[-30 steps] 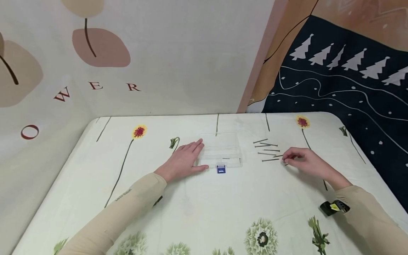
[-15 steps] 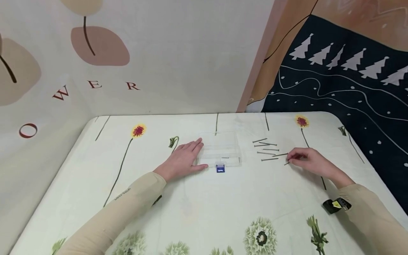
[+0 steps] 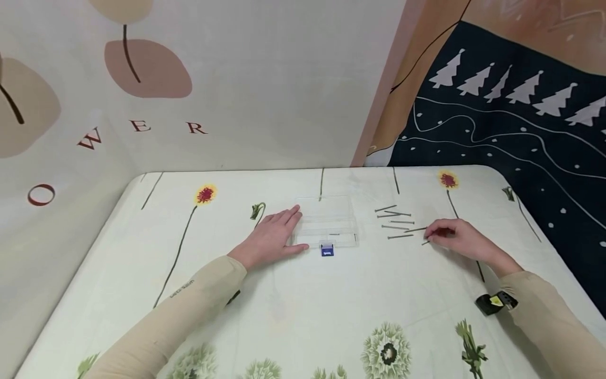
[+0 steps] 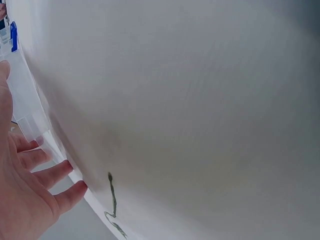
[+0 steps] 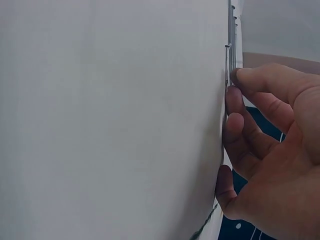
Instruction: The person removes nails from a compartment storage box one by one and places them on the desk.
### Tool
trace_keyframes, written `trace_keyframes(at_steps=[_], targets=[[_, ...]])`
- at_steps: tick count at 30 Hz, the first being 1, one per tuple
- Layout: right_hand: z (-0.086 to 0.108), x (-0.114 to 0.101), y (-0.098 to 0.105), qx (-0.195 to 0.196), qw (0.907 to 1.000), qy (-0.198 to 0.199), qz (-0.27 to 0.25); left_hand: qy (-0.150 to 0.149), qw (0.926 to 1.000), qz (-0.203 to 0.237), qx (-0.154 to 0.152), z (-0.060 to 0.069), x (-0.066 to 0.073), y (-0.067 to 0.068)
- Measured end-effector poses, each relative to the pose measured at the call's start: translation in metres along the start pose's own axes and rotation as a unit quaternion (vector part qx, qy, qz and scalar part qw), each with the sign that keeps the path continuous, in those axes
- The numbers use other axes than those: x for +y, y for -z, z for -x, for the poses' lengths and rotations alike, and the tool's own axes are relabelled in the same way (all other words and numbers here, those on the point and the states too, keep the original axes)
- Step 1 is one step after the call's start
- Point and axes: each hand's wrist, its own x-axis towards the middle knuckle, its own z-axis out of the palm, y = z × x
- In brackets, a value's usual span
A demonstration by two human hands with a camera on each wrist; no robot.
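Note:
My left hand (image 3: 271, 237) lies with spread, straight fingers against the left side of a clear plastic box (image 3: 326, 223). A blue latch (image 3: 327, 250) sits on the box's front edge, and a few thin nails (image 3: 334, 235) show inside its front part. Right of the box, several loose nails (image 3: 400, 237) lie roughly parallel on the cloth. My right hand (image 3: 452, 237) pinches a nail (image 3: 416, 230) at its right end with thumb and fingertips. Under those fingers the tip of another nail (image 3: 425, 242) pokes out. In the right wrist view, the curled fingers (image 5: 235, 100) are low over the cloth.
The table is covered by a pale cloth (image 3: 303, 305) printed with flowers. A light patterned sheet (image 3: 274, 105) rises behind it. At the right hangs a dark cloth (image 3: 454, 126) with white trees. A small black device (image 3: 490, 303) is worn at my right wrist.
My right hand has shifted slightly to the right, and more of the nail at its fingertips shows. The left hand and the box stay in place.

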Motion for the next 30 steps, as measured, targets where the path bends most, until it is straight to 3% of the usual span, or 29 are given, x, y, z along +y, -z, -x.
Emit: trace_keyframes(at_steps=[18,30], targets=[[0.003,-0.009,0.011,0.022,0.9994,-0.025,0.008,0.000,1.0000,0.002,-0.001,0.001,-0.001,0.000],[-0.006,-0.025,0.003,0.027,0.9996,0.002,-0.012,0.000,1.0000,0.009,0.001,0.001,0.000,0.001]])
